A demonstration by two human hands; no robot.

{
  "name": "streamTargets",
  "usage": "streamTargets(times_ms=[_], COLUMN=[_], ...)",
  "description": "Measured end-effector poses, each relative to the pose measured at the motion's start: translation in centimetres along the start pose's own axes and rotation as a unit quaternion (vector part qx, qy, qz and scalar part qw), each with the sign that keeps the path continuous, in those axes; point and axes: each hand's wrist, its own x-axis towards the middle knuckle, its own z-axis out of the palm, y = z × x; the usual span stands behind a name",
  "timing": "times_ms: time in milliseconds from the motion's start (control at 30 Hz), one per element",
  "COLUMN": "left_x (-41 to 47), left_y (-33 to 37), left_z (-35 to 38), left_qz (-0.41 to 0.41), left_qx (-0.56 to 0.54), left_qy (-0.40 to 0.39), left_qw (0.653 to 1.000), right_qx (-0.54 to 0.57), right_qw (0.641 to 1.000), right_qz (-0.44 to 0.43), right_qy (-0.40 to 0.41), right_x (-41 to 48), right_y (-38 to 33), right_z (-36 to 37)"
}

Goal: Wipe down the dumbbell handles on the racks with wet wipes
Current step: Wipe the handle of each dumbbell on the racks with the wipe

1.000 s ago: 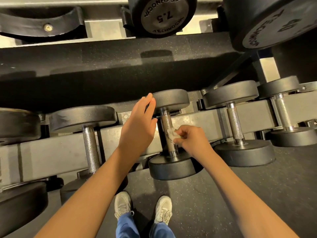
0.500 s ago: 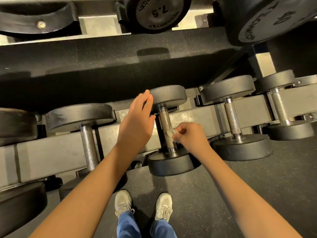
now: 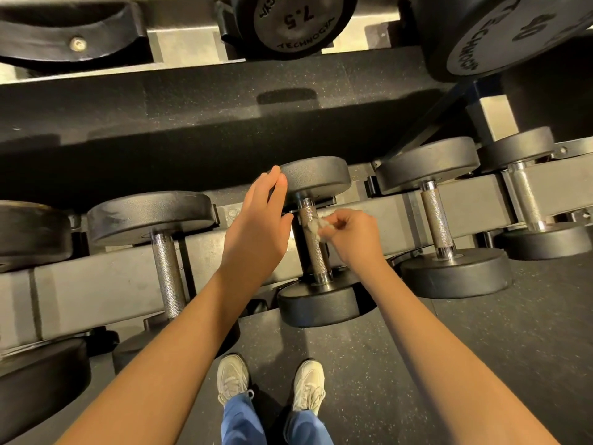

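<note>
The right hand [image 3: 349, 236] pinched a crumpled wet wipe [image 3: 316, 227] against the upper part of the knurled dumbbell handle [image 3: 316, 255] on the lower rack [image 3: 96, 284], mid-wipe. The left hand [image 3: 256, 226], fingers straight, steadied the far head [image 3: 316, 176]. Next, the wipe probably needed to run down the handle's uncovered length.

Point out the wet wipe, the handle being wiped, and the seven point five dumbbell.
wet wipe [image 3: 315, 225], head view, middle of the crumpled white wad.
handle being wiped [image 3: 316, 255], head view, knurled steel below the wipe.
7.5 dumbbell [image 3: 295, 20], head view, its numbered end face.
</note>
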Motion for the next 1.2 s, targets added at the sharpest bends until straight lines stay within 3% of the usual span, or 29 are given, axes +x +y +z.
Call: streamTargets(times_ms=[100, 267, 467, 567, 800, 900, 1000, 1100, 1200], left_x=[0.0, -0.2, -0.1, -0.1, -0.6, -2.2, -3.2, -2.7, -2.4], left_y=[0.0, -0.2, -0.2, -0.2, 0.3, 1.4, 2.2, 3.0, 3.3], left_z=[0.0, 0.4, 0.2, 0.1, -0.4, -0.2, 1.4, 2.6, 3.2], left_qz=[-0.004, -0.007, -0.005, 0.000, -0.010, -0.066, -0.155, -0.199, -0.220], left_qx=[0.001, -0.017, -0.012, -0.002, -0.013, -0.069, -0.174, -0.257, -0.258], left_qy=[0.000, 0.007, 0.008, 0.001, 0.009, -0.039, -0.117, -0.083, -0.027], left_qw=[1.000, 1.000, 1.000, 1.000, 1.000, 0.995, 0.965, 0.942, 0.941], right_qx=[0.021, -0.044, -0.006, 0.001, -0.075, -0.018, 0.033, 0.062, 0.120], right_qw=[1.000, 0.998, 0.995, 0.994, 0.995, 0.998, 0.998, 0.996, 0.989], right_qz=[-0.006, -0.016, -0.070, -0.078, -0.024, -0.021, -0.034, -0.034, -0.014], right_qy=[0.020, -0.047, 0.064, 0.076, -0.065, -0.053, -0.041, -0.063, -0.086], right_x=[0.1, -1.3, 0.2, 0.2, -2.1, -2.6, -2.9, -3.2, -3.3], right_y=[0.0, 1.4, -1.1, -1.2, 1.2, 1.6, 1.8, 1.4, 0.9], right_z=[0.5, 0.1, 1.5, 1.7, -0.3, -0.8, -0.7, -0.6, -0.8])
